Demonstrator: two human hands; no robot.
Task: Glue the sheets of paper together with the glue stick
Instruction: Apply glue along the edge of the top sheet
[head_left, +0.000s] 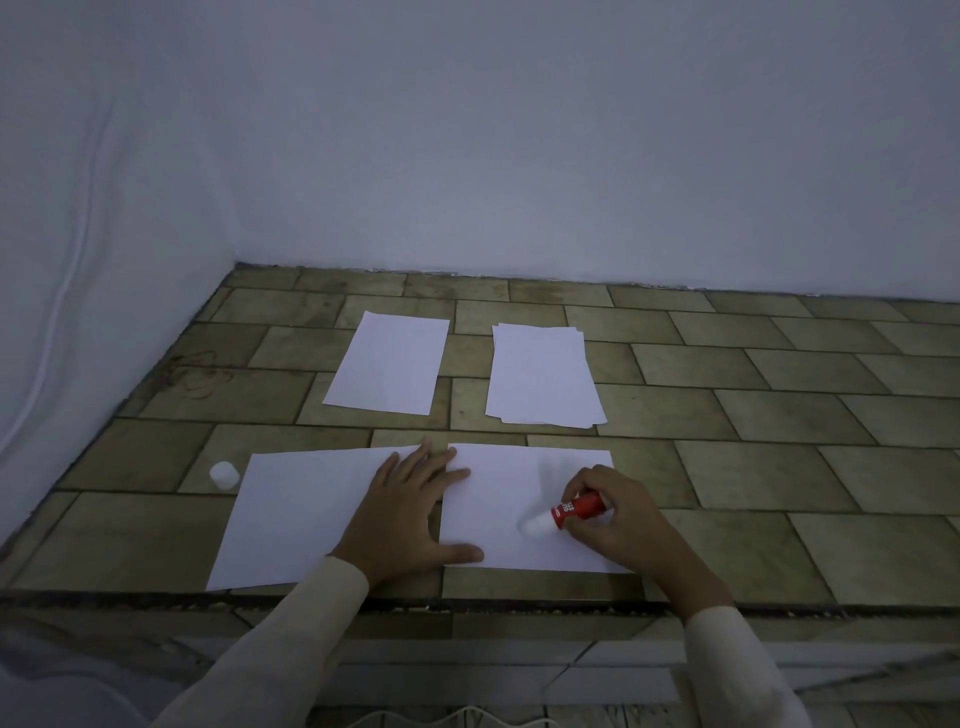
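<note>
glue stick (579, 509): red body with white lettering; white, blurred tip
cap (224, 475): white
near left sheet (296, 519): plain white, no print
near right sheet (509, 483): plain white, faint grey shadow near the glue stick
far left sheet (387, 364): plain white
far right stack (543, 376): plain white
table (779, 415): olive-brown mottled tiles in a staggered brick pattern, dark grout lines, brownish stains toward the left corner
wall (519, 156): plain pale bluish grey
left sleeve (291, 639): cream
right sleeve (737, 670): cream
cable (67, 291): white

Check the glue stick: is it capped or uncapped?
Uncapped: the glue stick shows a bare white tip over the sheet, and its cap sits apart on the tiles at left.
</note>
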